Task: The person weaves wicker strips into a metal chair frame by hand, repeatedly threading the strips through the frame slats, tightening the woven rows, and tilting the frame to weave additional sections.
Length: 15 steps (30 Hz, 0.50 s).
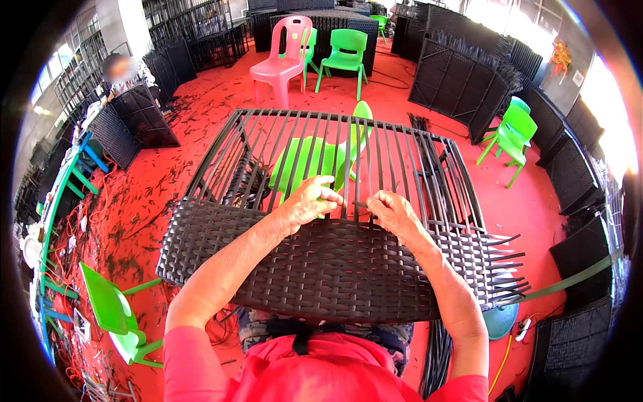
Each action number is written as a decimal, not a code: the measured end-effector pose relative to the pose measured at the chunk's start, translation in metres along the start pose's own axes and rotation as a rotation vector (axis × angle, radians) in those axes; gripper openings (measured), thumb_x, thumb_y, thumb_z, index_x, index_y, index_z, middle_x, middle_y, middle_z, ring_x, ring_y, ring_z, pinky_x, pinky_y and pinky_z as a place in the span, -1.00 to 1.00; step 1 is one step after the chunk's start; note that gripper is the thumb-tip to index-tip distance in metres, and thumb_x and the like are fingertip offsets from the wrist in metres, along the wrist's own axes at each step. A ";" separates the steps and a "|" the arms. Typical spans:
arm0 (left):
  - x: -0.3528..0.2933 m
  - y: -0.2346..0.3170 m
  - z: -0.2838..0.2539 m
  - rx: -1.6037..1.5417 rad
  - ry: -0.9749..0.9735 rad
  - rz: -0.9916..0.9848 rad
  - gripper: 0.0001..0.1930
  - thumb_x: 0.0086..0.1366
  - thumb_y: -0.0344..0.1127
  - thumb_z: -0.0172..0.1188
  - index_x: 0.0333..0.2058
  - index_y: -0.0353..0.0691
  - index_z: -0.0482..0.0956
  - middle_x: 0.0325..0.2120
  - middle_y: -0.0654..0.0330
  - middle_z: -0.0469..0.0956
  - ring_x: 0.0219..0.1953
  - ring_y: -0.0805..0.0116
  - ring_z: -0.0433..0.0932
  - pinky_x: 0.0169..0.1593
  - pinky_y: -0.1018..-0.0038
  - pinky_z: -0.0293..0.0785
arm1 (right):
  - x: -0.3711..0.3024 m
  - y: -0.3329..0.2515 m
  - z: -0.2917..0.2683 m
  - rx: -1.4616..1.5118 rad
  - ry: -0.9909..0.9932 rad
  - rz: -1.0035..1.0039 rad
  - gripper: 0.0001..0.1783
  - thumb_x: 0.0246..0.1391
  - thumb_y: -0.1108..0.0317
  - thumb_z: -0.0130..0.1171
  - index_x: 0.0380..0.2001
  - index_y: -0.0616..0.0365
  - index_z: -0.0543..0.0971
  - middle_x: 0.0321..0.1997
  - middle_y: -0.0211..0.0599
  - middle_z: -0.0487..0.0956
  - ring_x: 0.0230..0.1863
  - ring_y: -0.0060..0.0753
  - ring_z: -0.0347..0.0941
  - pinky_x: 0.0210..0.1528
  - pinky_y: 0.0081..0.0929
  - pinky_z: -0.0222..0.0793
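A dark frame panel (335,264) lies before me, its near part woven from flat black strips. Beyond the weave, bare lengthwise strips (300,130) run to the far bar. My left hand (309,203) is over the weave's edge, fingers curled, the fingertips close together by the lengthwise strips; what they pinch is too small to tell. Just to the right, my right hand (395,214) pinches a short dark plastic strip (359,204) that crosses between the lengthwise ones. Loose strip ends (506,268) stick out at the panel's right side.
Under the frame's open part stands a green chair (295,161). More green chairs (512,137) and a pink chair (284,60) stand around. Black panels (455,87) lean at the back and right. Another person (127,74) is at the far left. Scraps and cables lie on the red floor (147,194).
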<state>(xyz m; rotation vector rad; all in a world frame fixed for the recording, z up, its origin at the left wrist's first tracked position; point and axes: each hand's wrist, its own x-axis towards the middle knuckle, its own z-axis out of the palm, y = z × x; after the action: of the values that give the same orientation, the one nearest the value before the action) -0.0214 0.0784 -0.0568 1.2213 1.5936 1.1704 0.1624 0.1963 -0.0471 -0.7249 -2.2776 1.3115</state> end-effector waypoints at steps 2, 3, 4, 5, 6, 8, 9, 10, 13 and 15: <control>0.000 0.002 0.001 -0.150 -0.015 -0.048 -0.79 0.13 -0.44 0.07 -0.26 -0.38 0.53 0.07 0.17 0.17 -0.16 0.51 0.41 -0.20 0.63 0.39 | -0.003 -0.004 0.003 -0.093 0.019 -0.005 -0.74 -0.03 0.22 0.06 -0.60 0.19 0.44 -0.67 -0.23 0.44 -0.57 -0.40 0.42 -0.25 -0.23 0.20; 0.001 0.002 0.002 -0.151 -0.014 -0.047 -0.79 0.13 -0.44 0.07 -0.26 -0.38 0.53 0.07 0.17 0.17 -0.16 0.51 0.41 -0.20 0.63 0.39 | -0.003 -0.002 0.005 -0.094 0.019 -0.005 -0.74 -0.03 0.22 0.06 -0.60 0.19 0.44 -0.67 -0.23 0.44 -0.57 -0.40 0.42 -0.25 -0.23 0.20; 0.000 0.002 0.001 -0.128 -0.010 -0.026 -0.79 0.12 -0.42 0.09 -0.27 -0.37 0.53 0.07 0.14 0.18 -0.11 0.45 0.38 -0.14 0.58 0.36 | -0.002 -0.002 0.009 -0.212 0.005 -0.064 -0.73 -0.02 0.22 0.08 -0.56 0.23 0.45 -0.68 -0.27 0.42 -0.59 -0.49 0.36 -0.38 -0.36 0.22; -0.001 0.001 0.000 -0.105 -0.005 -0.006 -0.79 0.12 -0.40 0.10 -0.27 -0.37 0.54 0.07 0.11 0.20 -0.05 0.39 0.35 -0.07 0.52 0.34 | -0.002 -0.004 0.011 -0.330 -0.009 -0.123 -0.71 -0.02 0.22 0.10 -0.53 0.27 0.47 -0.68 -0.32 0.40 -0.60 -0.58 0.31 -0.51 -0.49 0.24; -0.002 -0.001 0.001 -0.104 -0.001 -0.007 -0.79 0.12 -0.40 0.10 -0.27 -0.37 0.54 0.07 0.11 0.20 -0.05 0.39 0.35 -0.07 0.52 0.34 | -0.003 -0.008 0.008 -0.352 -0.046 -0.084 -0.72 -0.02 0.21 0.10 -0.51 0.26 0.48 -0.66 -0.27 0.43 -0.59 -0.58 0.33 -0.50 -0.48 0.24; -0.002 -0.005 0.005 0.599 0.136 0.293 -0.79 0.09 -0.34 0.14 -0.28 -0.26 0.57 0.09 0.02 0.19 0.10 0.14 0.20 0.09 0.33 0.20 | -0.003 -0.009 0.008 -0.319 -0.062 -0.073 -0.73 -0.01 0.22 0.10 -0.51 0.25 0.48 -0.65 -0.26 0.44 -0.58 -0.57 0.34 -0.49 -0.47 0.25; -0.003 -0.004 0.007 0.598 0.138 0.294 -0.79 0.09 -0.34 0.14 -0.28 -0.26 0.57 0.09 0.02 0.19 0.10 0.14 0.20 0.09 0.33 0.20 | -0.004 -0.009 0.008 -0.286 -0.079 -0.061 -0.74 -0.01 0.22 0.09 -0.51 0.25 0.49 -0.64 -0.25 0.45 -0.57 -0.55 0.35 -0.48 -0.45 0.25; -0.005 0.000 0.009 0.718 0.124 0.308 -0.80 0.08 -0.31 0.16 -0.29 -0.20 0.58 0.09 -0.01 0.18 0.13 0.03 0.11 0.13 0.26 0.13 | -0.005 -0.011 0.009 -0.287 -0.082 -0.067 -0.74 -0.01 0.22 0.09 -0.51 0.25 0.49 -0.64 -0.25 0.45 -0.57 -0.55 0.35 -0.48 -0.45 0.25; -0.006 -0.002 0.010 0.813 0.093 0.310 -0.84 0.03 -0.23 0.20 -0.40 -0.11 0.62 0.08 -0.05 0.20 0.19 -0.11 -0.02 0.18 0.16 0.00 | -0.009 -0.016 0.013 -0.279 -0.038 -0.113 -0.75 -0.04 0.18 0.09 -0.53 0.15 0.47 -0.60 -0.19 0.50 -0.44 -0.18 0.48 -0.34 -0.30 0.26; -0.005 0.008 0.004 0.696 0.086 0.247 -0.82 0.00 -0.21 0.22 -0.42 -0.12 0.62 0.08 -0.02 0.20 0.18 -0.07 0.00 0.19 0.19 -0.03 | -0.009 -0.013 0.015 -0.340 0.041 -0.154 -0.77 -0.03 0.18 0.09 -0.48 0.12 0.49 -0.59 -0.23 0.52 -0.43 -0.20 0.50 -0.36 -0.39 0.30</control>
<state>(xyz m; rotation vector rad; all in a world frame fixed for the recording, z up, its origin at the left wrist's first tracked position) -0.0144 0.0757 -0.0502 1.8680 2.0460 0.8302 0.1571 0.1755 -0.0442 -0.6596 -2.4963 0.8427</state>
